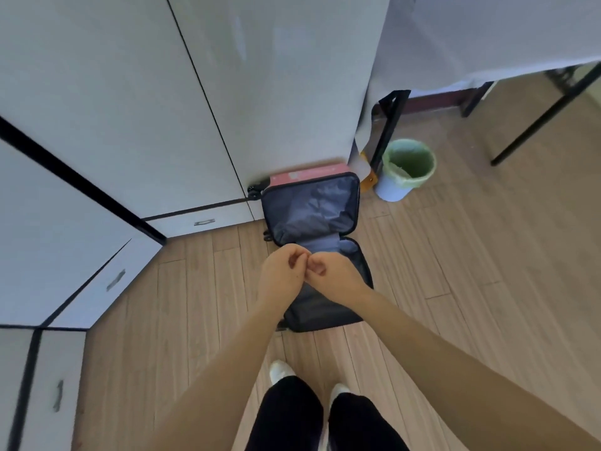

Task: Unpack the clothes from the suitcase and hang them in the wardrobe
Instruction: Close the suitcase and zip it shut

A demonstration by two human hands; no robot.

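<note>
A small pink suitcase (312,203) lies open on the wooden floor, its lid leaning against the white wardrobe (130,109). Its dark grey lining shows and I see no clothes in the lid half. My left hand (281,273) and my right hand (331,271) are held together above the lower half, fingers curled, fingertips touching each other. Nothing is visible in either hand. The hands and forearms hide part of the lower half. The wardrobe doors are closed.
A white bin with a green bag (406,167) stands right of the suitcase. A table under a white cloth with black legs (536,122) fills the upper right. Drawers with handles (115,279) run along the left. My feet (283,369) are just behind the suitcase.
</note>
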